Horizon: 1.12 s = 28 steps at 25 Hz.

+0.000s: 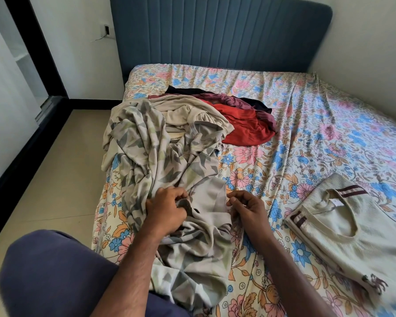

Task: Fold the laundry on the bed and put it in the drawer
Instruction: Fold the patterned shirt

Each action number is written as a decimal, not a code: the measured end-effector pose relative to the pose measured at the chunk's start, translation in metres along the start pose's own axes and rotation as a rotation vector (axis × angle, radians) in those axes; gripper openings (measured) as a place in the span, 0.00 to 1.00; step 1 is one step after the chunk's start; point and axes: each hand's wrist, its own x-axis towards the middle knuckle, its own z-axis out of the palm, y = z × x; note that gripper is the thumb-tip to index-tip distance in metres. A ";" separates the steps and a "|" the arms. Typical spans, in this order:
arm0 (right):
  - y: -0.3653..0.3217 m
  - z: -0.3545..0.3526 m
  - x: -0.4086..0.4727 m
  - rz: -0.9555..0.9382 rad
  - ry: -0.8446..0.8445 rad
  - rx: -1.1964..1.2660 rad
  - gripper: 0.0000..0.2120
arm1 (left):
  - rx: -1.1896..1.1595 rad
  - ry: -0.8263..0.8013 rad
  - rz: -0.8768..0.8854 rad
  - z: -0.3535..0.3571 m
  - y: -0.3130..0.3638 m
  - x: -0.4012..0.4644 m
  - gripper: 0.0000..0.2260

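A crumpled grey leaf-print garment (160, 165) lies across the near left part of the bed (306, 124). My left hand (166, 208) grips a bunched fold of it. My right hand (247, 208) pinches a plain grey edge of the same garment just to the right. Behind it lies a pile of unfolded laundry: a beige top (188, 113), a red garment (245, 126), a maroon one (224, 99) and a dark one (256, 104). A folded cream shirt with maroon-striped trim (352, 239) lies flat at the near right.
The floral sheet covers the whole bed, with a blue padded headboard (215, 33) against the far wall. Tiled floor (55, 175) runs along the bed's left side beside a dark-framed glass door (21, 72). My knee in blue trousers (55, 275) is at the lower left.
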 end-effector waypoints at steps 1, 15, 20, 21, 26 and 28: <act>-0.001 0.002 0.000 -0.011 0.008 -0.073 0.07 | 0.011 0.007 -0.005 -0.001 0.003 -0.001 0.06; 0.003 0.016 -0.001 -0.093 0.017 -0.392 0.07 | 0.497 -0.031 0.162 0.030 0.031 -0.002 0.22; -0.012 0.019 0.009 -0.063 0.081 -0.378 0.17 | 0.220 0.145 0.137 0.034 0.032 -0.002 0.08; -0.015 0.020 0.016 -0.042 0.099 -0.463 0.21 | 0.025 0.143 0.085 0.031 0.028 0.000 0.07; -0.019 0.037 0.040 0.072 0.004 -0.269 0.06 | -0.761 0.119 -0.121 0.018 0.010 0.011 0.08; -0.016 0.042 0.041 0.054 0.058 -0.179 0.09 | -0.859 0.155 -0.195 0.017 0.009 0.012 0.11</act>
